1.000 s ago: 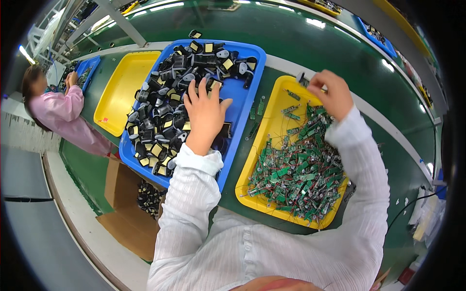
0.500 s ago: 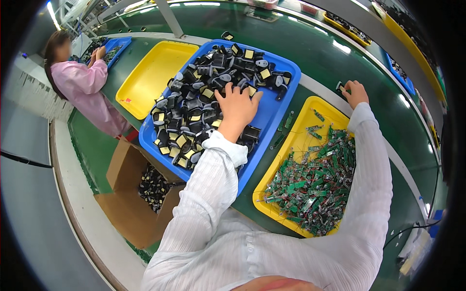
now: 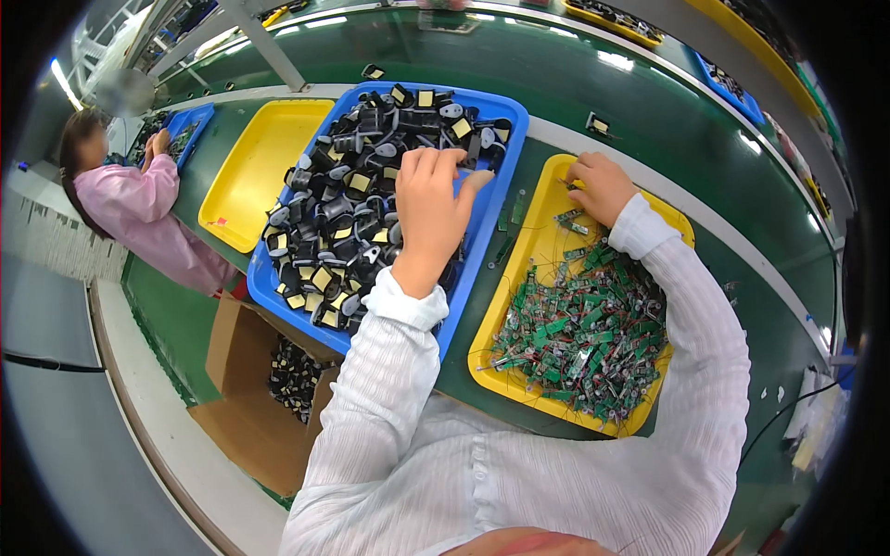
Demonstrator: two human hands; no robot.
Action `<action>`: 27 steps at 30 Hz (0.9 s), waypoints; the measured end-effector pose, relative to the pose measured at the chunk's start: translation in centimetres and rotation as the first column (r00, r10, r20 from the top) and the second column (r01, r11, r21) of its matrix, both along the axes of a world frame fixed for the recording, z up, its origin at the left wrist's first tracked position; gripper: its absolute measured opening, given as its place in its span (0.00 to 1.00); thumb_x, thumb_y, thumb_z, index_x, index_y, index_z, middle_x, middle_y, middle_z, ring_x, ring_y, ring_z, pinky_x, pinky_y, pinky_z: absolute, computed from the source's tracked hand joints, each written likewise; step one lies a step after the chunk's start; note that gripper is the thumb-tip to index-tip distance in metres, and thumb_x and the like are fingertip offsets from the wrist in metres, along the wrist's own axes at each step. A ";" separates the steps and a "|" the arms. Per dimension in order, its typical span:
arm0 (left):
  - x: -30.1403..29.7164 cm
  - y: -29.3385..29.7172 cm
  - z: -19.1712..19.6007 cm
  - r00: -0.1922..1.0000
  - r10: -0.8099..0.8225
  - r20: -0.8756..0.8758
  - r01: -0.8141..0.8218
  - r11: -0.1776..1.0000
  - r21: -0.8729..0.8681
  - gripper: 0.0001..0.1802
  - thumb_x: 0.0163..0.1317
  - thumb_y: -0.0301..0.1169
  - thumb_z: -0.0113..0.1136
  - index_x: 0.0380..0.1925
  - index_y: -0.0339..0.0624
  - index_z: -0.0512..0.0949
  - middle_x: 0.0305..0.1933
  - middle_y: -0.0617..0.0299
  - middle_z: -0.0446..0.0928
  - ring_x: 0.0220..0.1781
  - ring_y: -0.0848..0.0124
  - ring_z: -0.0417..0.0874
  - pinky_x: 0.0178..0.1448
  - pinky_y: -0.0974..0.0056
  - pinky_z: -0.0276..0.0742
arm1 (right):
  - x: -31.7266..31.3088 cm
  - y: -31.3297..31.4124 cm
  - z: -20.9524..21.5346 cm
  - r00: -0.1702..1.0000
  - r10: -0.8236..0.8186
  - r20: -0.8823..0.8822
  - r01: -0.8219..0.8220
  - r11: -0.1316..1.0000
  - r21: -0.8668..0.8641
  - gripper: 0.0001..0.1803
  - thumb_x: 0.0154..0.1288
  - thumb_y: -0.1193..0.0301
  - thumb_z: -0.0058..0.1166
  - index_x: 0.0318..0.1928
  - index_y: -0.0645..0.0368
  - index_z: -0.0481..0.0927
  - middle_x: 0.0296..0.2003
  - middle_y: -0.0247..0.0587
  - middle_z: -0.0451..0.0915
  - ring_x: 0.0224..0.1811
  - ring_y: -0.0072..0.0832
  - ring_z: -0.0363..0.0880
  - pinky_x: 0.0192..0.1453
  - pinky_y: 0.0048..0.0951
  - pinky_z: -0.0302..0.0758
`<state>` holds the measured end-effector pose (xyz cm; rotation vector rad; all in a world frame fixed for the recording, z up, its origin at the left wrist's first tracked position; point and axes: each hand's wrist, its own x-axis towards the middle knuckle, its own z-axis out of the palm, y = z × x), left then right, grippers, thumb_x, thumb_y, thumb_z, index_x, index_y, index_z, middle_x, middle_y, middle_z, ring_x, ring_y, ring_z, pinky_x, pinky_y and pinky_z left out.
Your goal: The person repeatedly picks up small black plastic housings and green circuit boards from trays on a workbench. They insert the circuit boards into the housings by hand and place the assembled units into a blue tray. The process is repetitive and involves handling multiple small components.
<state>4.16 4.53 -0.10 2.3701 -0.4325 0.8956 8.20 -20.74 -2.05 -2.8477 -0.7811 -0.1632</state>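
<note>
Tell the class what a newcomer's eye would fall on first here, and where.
Probably the big blue tray near the middle, heaped with black parts, the left hand over it. Next, to its right, a yellow tray piled with green circuit boards, the right hand at its far end. Then a co-worker in pink at far left.

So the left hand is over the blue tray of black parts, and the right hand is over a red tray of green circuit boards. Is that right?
Not quite: in the head view, the right hand is over a yellow tray of green circuit boards, not a red one. The rest is correct.
</note>
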 end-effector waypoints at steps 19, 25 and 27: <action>-2.2 -1.9 -0.8 0.930 -0.315 -0.188 0.289 0.945 -0.154 0.12 0.55 0.33 0.56 0.34 0.36 0.73 0.34 0.54 0.70 0.34 0.57 0.74 0.37 0.58 0.70 | -1.1 0.6 -1.7 0.979 -0.133 -0.155 0.114 0.985 -0.129 0.09 0.51 0.71 0.57 0.31 0.61 0.73 0.29 0.46 0.74 0.37 0.43 0.73 0.41 0.39 0.70; -3.0 -2.3 0.3 0.868 -0.335 -0.366 0.224 0.922 -0.315 0.11 0.60 0.35 0.50 0.34 0.37 0.73 0.32 0.53 0.69 0.35 0.57 0.73 0.37 0.60 0.70 | -3.2 0.3 2.6 0.959 -0.054 -0.279 0.091 0.988 0.123 0.08 0.54 0.72 0.54 0.34 0.62 0.73 0.26 0.48 0.76 0.33 0.43 0.75 0.38 0.37 0.70; -2.8 -2.2 -0.4 0.847 -0.383 -0.368 0.238 0.893 -0.382 0.12 0.61 0.36 0.50 0.35 0.36 0.73 0.33 0.53 0.69 0.35 0.59 0.73 0.38 0.62 0.69 | -4.5 0.8 5.0 0.958 -0.067 -0.279 0.165 0.924 0.345 0.08 0.54 0.73 0.53 0.34 0.62 0.73 0.27 0.48 0.76 0.34 0.42 0.75 0.37 0.36 0.70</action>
